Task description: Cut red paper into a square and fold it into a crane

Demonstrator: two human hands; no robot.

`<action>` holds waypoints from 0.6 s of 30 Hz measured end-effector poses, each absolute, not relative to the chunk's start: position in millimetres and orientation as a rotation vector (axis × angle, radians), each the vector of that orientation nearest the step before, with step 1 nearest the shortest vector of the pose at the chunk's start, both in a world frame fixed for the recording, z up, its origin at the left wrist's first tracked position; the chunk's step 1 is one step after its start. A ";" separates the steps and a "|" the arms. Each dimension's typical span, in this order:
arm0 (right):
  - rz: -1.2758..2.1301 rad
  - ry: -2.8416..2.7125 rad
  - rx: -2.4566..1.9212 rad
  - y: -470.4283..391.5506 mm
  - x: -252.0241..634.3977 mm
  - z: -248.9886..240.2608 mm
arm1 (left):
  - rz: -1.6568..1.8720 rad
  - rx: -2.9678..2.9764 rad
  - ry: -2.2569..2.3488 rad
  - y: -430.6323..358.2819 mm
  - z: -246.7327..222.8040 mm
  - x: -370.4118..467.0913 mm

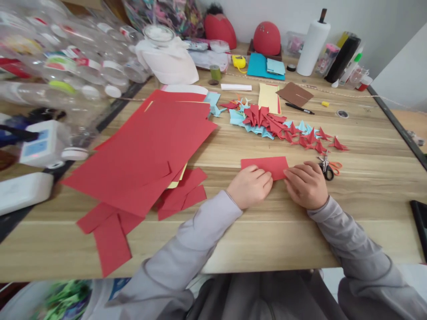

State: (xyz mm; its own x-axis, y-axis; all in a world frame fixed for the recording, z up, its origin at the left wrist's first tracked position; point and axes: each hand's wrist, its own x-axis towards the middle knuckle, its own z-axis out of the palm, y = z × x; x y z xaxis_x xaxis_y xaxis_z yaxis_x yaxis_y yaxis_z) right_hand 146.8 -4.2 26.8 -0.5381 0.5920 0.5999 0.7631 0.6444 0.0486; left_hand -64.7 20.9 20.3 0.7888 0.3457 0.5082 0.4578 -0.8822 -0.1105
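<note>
A red paper rectangle [265, 165] lies on the wooden table in front of me. My left hand [252, 186] rests over its lower left edge, fingers curled and pressed on the paper. At the right end, my right hand [307, 184] pinches the paper's edge with bent fingers. Just beyond my right hand are scissors with black handles [327, 169] and an orange-handled pair [336, 167]. Farther back sits a cluster of folded red paper pieces [267, 119], mixed with light blue folded pieces [253, 126].
Large red sheets [156, 142] cover the left side, with smaller red strips [111, 242] near the front edge. Plastic bottles [83, 66] crowd the far left. A black pen [299, 108], brown paper [295, 94], a yellow tape measure [239, 62] and a white bottle [312, 49] stand or lie behind.
</note>
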 end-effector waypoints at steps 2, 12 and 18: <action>-0.399 -2.357 -0.978 -3.8 145.8 25.4 | -0.719 -2.704 -0.618 20.0 20.4 -63.5; -0.468 -2.247 -1.012 0.7 150.6 22.0 | -0.865 -2.559 -0.613 29.8 24.8 -76.5; -0.435 -2.043 -1.148 2.6 155.2 25.6 | -0.929 -2.557 -0.660 34.1 26.3 -85.6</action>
State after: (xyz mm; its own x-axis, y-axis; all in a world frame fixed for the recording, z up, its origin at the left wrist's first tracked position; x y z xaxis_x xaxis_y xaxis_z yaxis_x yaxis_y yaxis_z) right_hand 155.2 2.6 25.6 -0.3259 0.5871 0.7410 0.8382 0.5419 -0.0607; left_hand -85.6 34.1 26.3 0.6780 0.3072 0.6678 0.5297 -0.8340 -0.1542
